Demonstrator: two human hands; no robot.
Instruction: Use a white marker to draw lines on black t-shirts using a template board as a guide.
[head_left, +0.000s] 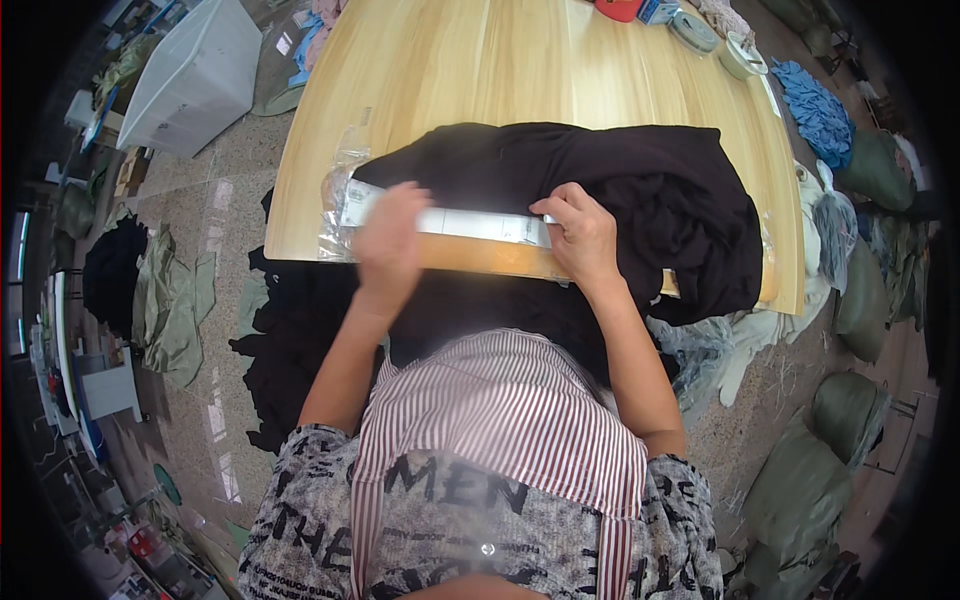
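Note:
A black garment [620, 190] lies spread across the near part of a light wooden table [470, 70]. In front of it, along the table's near edge, lies a clear plastic bag [340, 215] with a long white strip [470, 224] across its top. My left hand [388, 238] is blurred and lies flat on the left part of the strip, fingers apart. My right hand [583, 235] presses the strip's right end, fingers curled against the bag and the black cloth.
A white box [195, 75] stands on the floor at the left. Black cloth [290, 340] is heaped below the table's edge. Rolls of tape [695, 28] and blue fabric [815, 105] sit at the far right. Green sacks [830, 450] are piled right.

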